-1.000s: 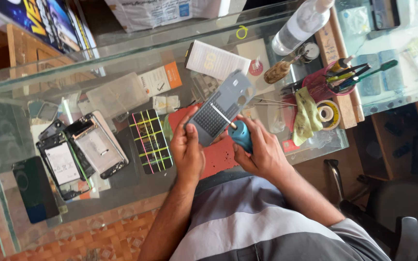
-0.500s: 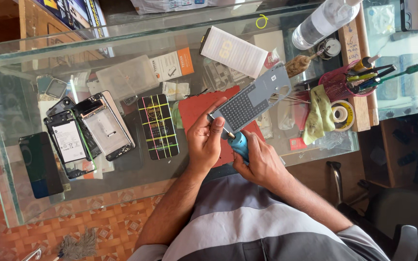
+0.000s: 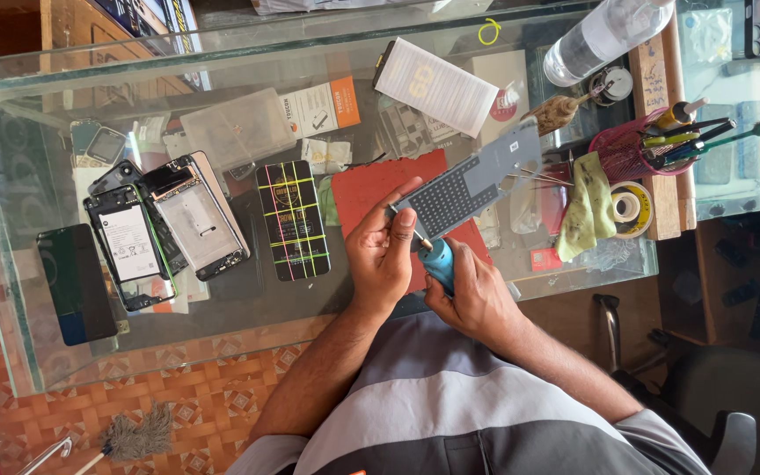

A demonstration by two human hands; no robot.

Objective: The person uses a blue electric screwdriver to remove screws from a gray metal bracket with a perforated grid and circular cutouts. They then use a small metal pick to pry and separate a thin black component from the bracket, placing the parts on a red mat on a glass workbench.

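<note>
The left hand (image 3: 383, 255) has lifted the grey panel (image 3: 468, 183) off the red mat (image 3: 371, 189); the right hand (image 3: 472, 295), gripping a blue screwdriver (image 3: 438, 262), now meets its corner.

The counter (image 3: 63, 97) is clear glossy glass with reflections on its top, and a matt red mat (image 3: 371, 189) lies on it. The grey panel (image 3: 472, 180) in the left hand (image 3: 384, 255) looks like matt plastic with a finely dotted grid, while the screwdriver (image 3: 439, 264) handle in the right hand (image 3: 477, 303) is smooth, glossy blue plastic. A yellow-green cloth (image 3: 587, 207) looks soft and crumpled, beside a pink wire-mesh basket (image 3: 622, 154).
</note>
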